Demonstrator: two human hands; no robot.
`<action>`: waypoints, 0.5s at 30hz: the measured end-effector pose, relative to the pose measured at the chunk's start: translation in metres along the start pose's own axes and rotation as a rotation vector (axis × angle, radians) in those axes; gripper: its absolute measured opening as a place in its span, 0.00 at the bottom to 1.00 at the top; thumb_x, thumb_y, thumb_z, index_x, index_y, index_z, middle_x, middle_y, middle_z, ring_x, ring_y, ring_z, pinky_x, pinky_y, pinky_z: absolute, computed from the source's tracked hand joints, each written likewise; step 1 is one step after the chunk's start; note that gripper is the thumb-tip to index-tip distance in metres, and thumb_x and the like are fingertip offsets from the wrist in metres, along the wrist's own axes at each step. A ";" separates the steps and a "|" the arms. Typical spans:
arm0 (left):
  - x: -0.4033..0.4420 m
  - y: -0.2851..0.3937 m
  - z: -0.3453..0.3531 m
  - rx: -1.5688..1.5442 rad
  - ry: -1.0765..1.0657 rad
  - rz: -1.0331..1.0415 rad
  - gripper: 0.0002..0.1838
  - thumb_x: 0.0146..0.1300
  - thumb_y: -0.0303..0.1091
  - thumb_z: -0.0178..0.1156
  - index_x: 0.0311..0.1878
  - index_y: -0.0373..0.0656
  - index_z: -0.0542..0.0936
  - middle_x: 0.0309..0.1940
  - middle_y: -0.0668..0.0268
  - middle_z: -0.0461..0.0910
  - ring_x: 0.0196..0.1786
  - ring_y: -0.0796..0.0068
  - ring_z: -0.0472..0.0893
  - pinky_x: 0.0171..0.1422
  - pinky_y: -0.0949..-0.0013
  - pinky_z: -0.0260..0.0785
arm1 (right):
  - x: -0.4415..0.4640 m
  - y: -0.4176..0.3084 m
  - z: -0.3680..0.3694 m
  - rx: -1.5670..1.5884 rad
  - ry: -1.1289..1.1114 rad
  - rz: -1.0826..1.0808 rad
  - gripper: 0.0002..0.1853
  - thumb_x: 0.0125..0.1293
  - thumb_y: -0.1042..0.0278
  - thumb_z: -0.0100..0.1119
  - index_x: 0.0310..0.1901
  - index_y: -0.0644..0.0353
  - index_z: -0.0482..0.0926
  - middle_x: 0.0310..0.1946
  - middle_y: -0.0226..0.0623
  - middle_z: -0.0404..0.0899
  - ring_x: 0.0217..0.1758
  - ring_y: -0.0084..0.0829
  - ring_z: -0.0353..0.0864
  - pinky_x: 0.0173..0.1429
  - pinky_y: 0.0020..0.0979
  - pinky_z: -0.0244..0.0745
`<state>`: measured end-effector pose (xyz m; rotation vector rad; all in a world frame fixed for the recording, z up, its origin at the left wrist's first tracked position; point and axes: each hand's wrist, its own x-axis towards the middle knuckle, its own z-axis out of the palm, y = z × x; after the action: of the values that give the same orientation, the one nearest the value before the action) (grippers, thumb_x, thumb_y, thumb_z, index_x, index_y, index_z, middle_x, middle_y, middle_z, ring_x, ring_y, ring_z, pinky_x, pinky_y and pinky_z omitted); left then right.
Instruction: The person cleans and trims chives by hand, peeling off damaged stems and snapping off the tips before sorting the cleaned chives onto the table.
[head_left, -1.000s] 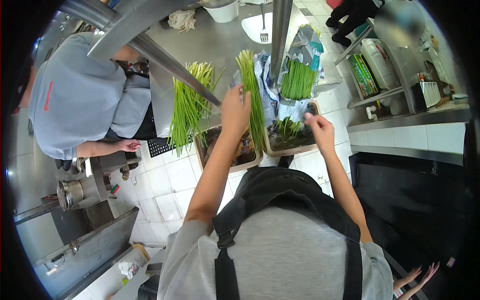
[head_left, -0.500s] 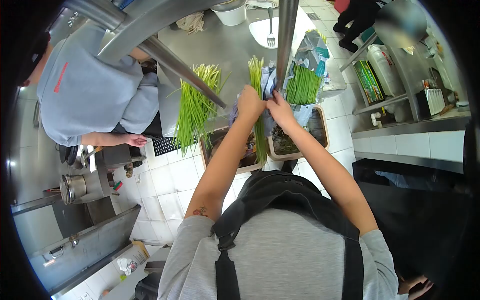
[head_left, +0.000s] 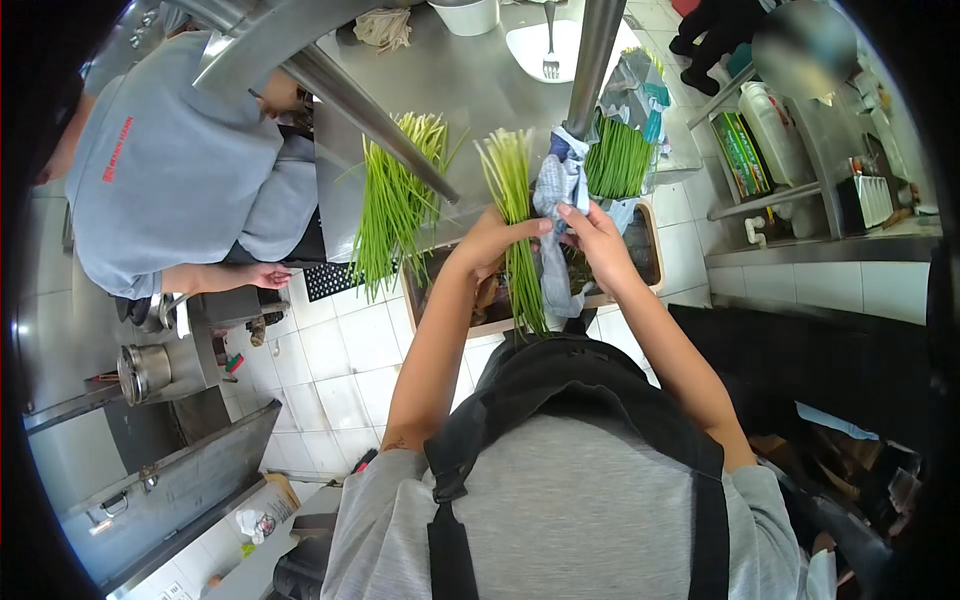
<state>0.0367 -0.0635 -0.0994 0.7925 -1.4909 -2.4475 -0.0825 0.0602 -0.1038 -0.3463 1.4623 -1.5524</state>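
Observation:
A bunch of long green chives (head_left: 522, 265) with pale ends is held upright by my left hand (head_left: 488, 246), its fingers wrapped around the stalks. The thumb of that hand reaches across the bunch toward a grey-blue checked cloth (head_left: 552, 195). This cloth is knotted around the lower part of a metal pole (head_left: 597, 70) and hangs down. On the cloth's right side, my right hand (head_left: 603, 250) is closed, thumb and fingers pinching its edge. A loose pile of chives (head_left: 395, 215) lies on the steel table (head_left: 450, 85) to the left, and another bundle (head_left: 617, 160) lies to the right.
Bins (head_left: 650, 270) with dark contents stand below the table edge. A second metal pole (head_left: 375, 130) slants over the left pile. A white plate (head_left: 525, 50) with a fork (head_left: 550, 45) is at the back. A co-worker in a grey-blue shirt (head_left: 180, 170) stands left.
Both hands have come nearer to my body and moved apart slightly. The chive bunch has moved down with my left hand, and more of the cloth shows between the hands.

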 end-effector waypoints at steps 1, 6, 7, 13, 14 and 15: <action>0.004 -0.006 -0.003 -0.078 -0.042 -0.066 0.25 0.54 0.33 0.67 0.53 0.36 0.70 0.36 0.65 0.76 0.37 0.76 0.75 0.40 0.72 0.69 | -0.004 -0.001 -0.006 0.023 -0.025 0.026 0.13 0.67 0.60 0.53 0.50 0.54 0.75 0.34 0.22 0.77 0.35 0.13 0.70 0.40 0.21 0.67; 0.002 -0.013 0.011 -0.190 -0.033 -0.122 0.17 0.62 0.32 0.59 0.52 0.41 0.68 0.26 0.71 0.69 0.27 0.80 0.69 0.30 0.75 0.63 | -0.020 0.011 -0.035 -0.112 0.181 -0.361 0.11 0.67 0.68 0.53 0.49 0.60 0.73 0.26 0.20 0.67 0.27 0.11 0.61 0.32 0.16 0.60; 0.000 -0.014 0.011 -0.201 -0.026 -0.100 0.17 0.62 0.32 0.59 0.52 0.41 0.68 0.25 0.72 0.67 0.26 0.80 0.68 0.29 0.75 0.62 | -0.026 0.011 -0.043 -0.103 0.301 -0.476 0.11 0.67 0.69 0.52 0.49 0.61 0.72 0.26 0.20 0.67 0.28 0.11 0.61 0.32 0.16 0.59; -0.014 -0.014 0.020 -0.225 0.091 -0.007 0.15 0.61 0.32 0.60 0.48 0.43 0.68 0.19 0.74 0.60 0.19 0.83 0.62 0.23 0.77 0.55 | -0.056 0.034 -0.142 0.095 0.950 -0.441 0.14 0.67 0.69 0.50 0.51 0.67 0.69 0.44 0.33 0.73 0.45 0.22 0.69 0.54 0.25 0.63; -0.015 -0.013 0.023 -0.224 0.095 -0.007 0.14 0.61 0.32 0.60 0.47 0.43 0.69 0.19 0.74 0.61 0.18 0.84 0.62 0.23 0.77 0.56 | -0.048 0.069 -0.179 0.058 1.015 -0.500 0.15 0.66 0.68 0.49 0.50 0.67 0.69 0.42 0.34 0.74 0.40 0.23 0.70 0.47 0.26 0.66; -0.017 -0.009 0.028 -0.224 0.099 -0.006 0.14 0.61 0.33 0.61 0.47 0.42 0.69 0.18 0.74 0.62 0.17 0.84 0.62 0.23 0.77 0.56 | -0.047 0.089 -0.195 0.052 1.082 -0.460 0.16 0.65 0.68 0.50 0.51 0.69 0.69 0.43 0.37 0.74 0.42 0.27 0.71 0.49 0.28 0.66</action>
<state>0.0374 -0.0309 -0.0910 0.8576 -1.1564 -2.4825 -0.1647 0.2318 -0.2134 0.2842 2.2374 -2.3189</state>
